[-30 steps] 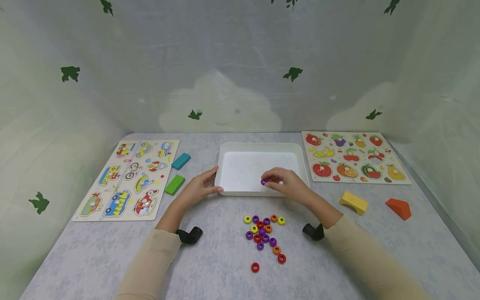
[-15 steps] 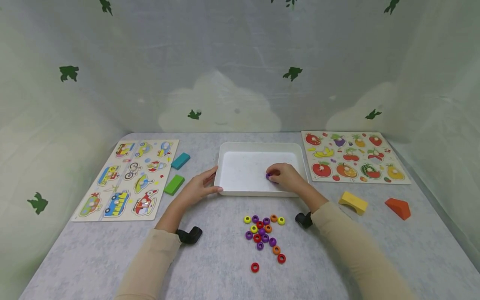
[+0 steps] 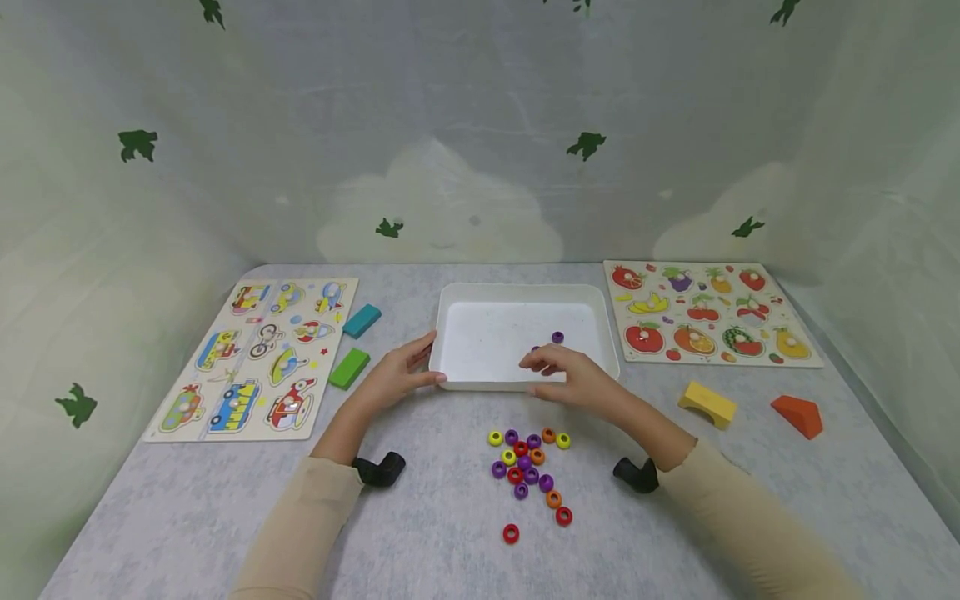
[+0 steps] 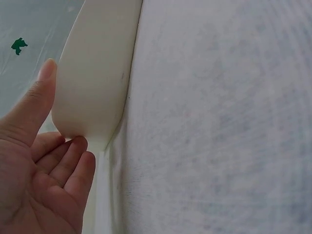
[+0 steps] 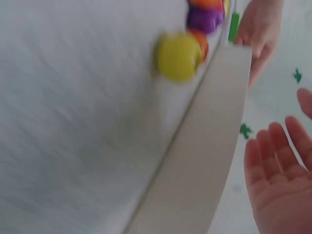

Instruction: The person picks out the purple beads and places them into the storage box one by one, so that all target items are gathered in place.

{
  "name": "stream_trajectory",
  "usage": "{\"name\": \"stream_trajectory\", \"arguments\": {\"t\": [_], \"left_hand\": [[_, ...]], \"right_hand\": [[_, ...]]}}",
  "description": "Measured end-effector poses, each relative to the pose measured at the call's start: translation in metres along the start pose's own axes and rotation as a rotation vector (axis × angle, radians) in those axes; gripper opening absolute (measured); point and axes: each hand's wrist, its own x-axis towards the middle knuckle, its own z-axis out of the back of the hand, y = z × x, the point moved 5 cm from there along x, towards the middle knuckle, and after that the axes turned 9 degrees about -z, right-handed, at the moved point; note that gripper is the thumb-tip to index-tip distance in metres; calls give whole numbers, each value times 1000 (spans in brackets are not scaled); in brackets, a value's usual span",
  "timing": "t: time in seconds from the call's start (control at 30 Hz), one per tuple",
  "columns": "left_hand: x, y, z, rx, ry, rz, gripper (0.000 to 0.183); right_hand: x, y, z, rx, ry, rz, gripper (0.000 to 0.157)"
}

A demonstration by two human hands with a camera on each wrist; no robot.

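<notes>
My left hand (image 3: 393,377) touches the front left corner of a white tray (image 3: 517,291), its thumb at the front wall and its fingers along the left side. In the left wrist view the fingertips meet the tray's outer wall (image 4: 97,68). Over the tray's front edge hovers my right hand (image 3: 573,379), thumb and fingers apart, holding nothing visible. Inside the tray, beyond that hand, lies a purple bead (image 3: 557,337); a second purple bead (image 3: 536,349) is partly hidden by the fingers. The right wrist view shows the right hand's fingers (image 5: 278,151) extended above the tray wall.
Several purple, red, orange and yellow beads (image 3: 524,462) lie loose in front of the tray. A vehicle puzzle board (image 3: 258,362), teal block (image 3: 362,321) and green block (image 3: 349,368) are left. A fruit puzzle board (image 3: 708,315), yellow arch block (image 3: 707,405) and red-orange block (image 3: 798,416) are right.
My right hand first moved slightly right inside the tray with a purple bead, then let go and drew back toward the front edge. Purple beads now show in the tray. My left hand stayed put.
</notes>
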Motion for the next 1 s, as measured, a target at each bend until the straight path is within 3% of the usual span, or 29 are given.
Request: {"name": "stream_trajectory", "arguments": {"t": [0.13, 0.33, 0.6, 0.77, 1.0], "left_hand": [[0, -1, 0, 7, 3, -1, 81], [0, -1, 0, -2, 4, 3, 81], [-1, 0, 0, 2, -5, 20, 81], [0, 2, 0, -6, -4, 11, 83], [1, 4, -1, -17, -4, -13, 83]], "right_hand": [[-18, 0, -14, 48, 120, 24, 33], [-31, -18, -35, 16, 258, -55, 25], [-32, -17, -44, -135, 281, -41, 17], [-29, -11, -35, -88, 199, -62, 18], [-2, -13, 4, 7, -119, -20, 21]]}}
